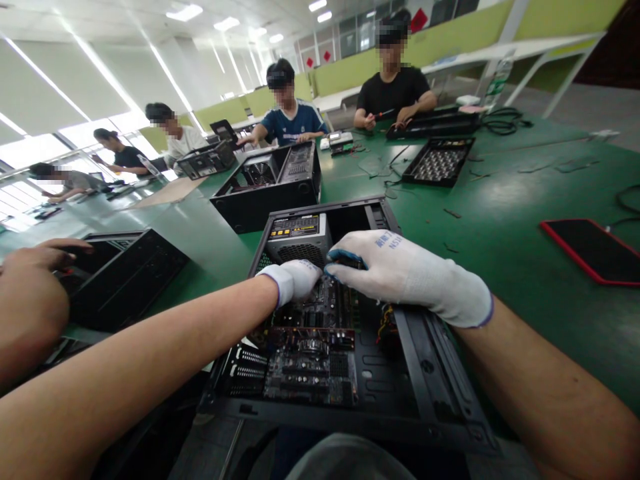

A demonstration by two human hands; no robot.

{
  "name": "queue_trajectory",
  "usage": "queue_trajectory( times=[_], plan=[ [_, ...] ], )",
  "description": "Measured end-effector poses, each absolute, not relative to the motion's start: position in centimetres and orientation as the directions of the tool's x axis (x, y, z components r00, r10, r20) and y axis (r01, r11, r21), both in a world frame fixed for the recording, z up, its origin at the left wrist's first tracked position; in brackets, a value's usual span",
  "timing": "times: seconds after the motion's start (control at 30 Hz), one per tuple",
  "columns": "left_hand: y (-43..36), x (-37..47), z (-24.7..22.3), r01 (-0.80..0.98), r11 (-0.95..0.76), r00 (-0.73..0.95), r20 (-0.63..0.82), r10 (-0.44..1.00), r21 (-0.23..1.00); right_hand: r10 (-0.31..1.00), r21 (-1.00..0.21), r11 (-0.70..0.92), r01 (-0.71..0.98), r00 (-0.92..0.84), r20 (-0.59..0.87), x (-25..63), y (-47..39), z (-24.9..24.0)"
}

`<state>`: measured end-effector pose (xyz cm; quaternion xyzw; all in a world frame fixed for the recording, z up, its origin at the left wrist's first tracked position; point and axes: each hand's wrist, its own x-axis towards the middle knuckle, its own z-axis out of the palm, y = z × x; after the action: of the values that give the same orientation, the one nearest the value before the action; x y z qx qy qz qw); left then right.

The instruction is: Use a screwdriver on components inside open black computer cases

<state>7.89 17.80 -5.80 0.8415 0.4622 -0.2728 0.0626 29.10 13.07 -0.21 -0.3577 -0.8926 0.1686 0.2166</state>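
Note:
An open black computer case (430,360) lies on its side right before me, with a motherboard (315,373) inside. My left hand (300,277), in a white glove, reaches into it at the upper part of the board, fingers bunched and their tips hidden. Beside it my right hand (395,270), in a white glove with blue fingertips, bends thumb and fingers together over the board's upper right edge; whatever they pinch cannot be made out. A power supply (299,237) with a yellow and black label sits just beyond both hands. An expansion card (315,338) crosses the board nearer me.
A second open case (270,187) stands beyond mine. At left, another person's bare hand (35,287) is over a black case (130,280). A red-edged phone (595,250) lies right, a black tray (440,162) farther back. Several people sit around the green table (515,320).

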Motion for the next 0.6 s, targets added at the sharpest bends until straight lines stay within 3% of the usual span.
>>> queue_trajectory(
  times=[0.6],
  plan=[
    [18.5, 8.5, -5.6, 0.808, -0.567, 0.41, -0.538, 0.736, -0.16, 0.712, -0.452, 0.686, 0.57, -0.652, 0.259, 29.0, 13.1, 0.0]
  ],
)
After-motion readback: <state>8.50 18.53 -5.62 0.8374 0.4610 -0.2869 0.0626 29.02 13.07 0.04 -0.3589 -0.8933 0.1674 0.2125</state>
